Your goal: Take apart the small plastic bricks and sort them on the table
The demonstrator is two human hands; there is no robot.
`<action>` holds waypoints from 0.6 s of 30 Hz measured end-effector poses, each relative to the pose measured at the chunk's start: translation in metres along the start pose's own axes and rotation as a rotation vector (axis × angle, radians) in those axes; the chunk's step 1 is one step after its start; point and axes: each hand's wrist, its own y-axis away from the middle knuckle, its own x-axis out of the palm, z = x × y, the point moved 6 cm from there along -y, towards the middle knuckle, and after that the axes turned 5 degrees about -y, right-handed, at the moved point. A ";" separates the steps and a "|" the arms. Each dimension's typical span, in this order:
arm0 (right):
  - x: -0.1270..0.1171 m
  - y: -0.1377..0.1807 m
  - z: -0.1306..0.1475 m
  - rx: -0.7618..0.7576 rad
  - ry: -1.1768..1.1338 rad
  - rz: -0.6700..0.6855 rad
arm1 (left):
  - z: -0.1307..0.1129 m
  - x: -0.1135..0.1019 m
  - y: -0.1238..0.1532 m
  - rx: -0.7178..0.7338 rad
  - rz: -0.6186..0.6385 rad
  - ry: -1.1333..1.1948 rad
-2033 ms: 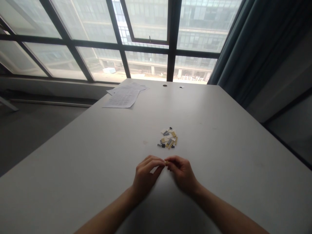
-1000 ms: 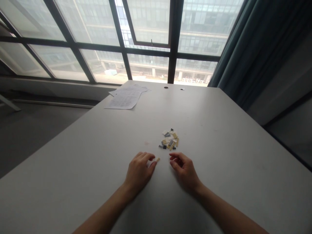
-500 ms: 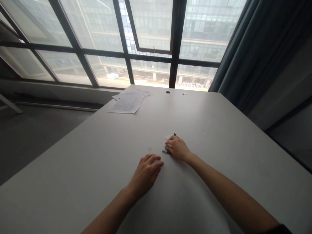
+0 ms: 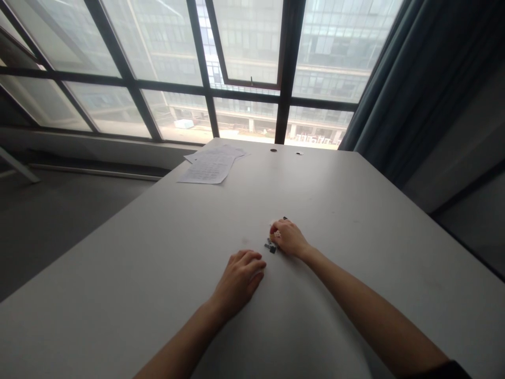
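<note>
A pile of small tan, white and dark bricks (image 4: 270, 246) lies on the white table (image 4: 355, 221). My right hand (image 4: 289, 238) covers most of the pile. Its fingers are curled and pinched on a small light brick at the pile's left side. A few dark pieces show at its fingertips, and one shows beyond the knuckles. My left hand (image 4: 241, 275) rests palm down on the table just short of the pile, with its fingers loosely bent and nothing seen in them. The single tan brick that lay by it is hidden.
Several printed paper sheets (image 4: 211, 166) lie at the table's far left corner. Two small round holes (image 4: 273, 150) sit near the far edge. Beyond are a large window and a dark curtain (image 4: 414, 79) on the right. The floor drops away on the left.
Both hands parted and set a small tan brick down. My right hand then reached forward onto the pile and closed its fingers there. My left hand slid forward over the tan brick.
</note>
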 end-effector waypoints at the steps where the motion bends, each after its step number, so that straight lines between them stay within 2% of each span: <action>1: 0.000 0.001 0.000 0.005 -0.033 -0.012 | 0.000 0.000 0.000 0.002 -0.001 -0.004; 5: -0.009 0.010 0.001 0.032 -0.185 -0.093 | -0.001 -0.001 0.000 0.018 -0.023 -0.021; 9: -0.020 0.041 0.007 0.028 -0.325 -0.186 | -0.002 -0.002 -0.001 0.047 -0.049 -0.024; 11: -0.018 0.064 0.008 0.029 -0.403 -0.204 | -0.003 -0.005 -0.001 0.053 -0.092 -0.020; 14: -0.007 0.099 0.006 0.079 -0.641 -0.245 | -0.009 -0.012 0.000 0.054 -0.213 -0.007; 18: 0.006 0.128 0.009 0.077 -0.655 -0.285 | -0.028 -0.017 0.004 0.160 -0.319 0.014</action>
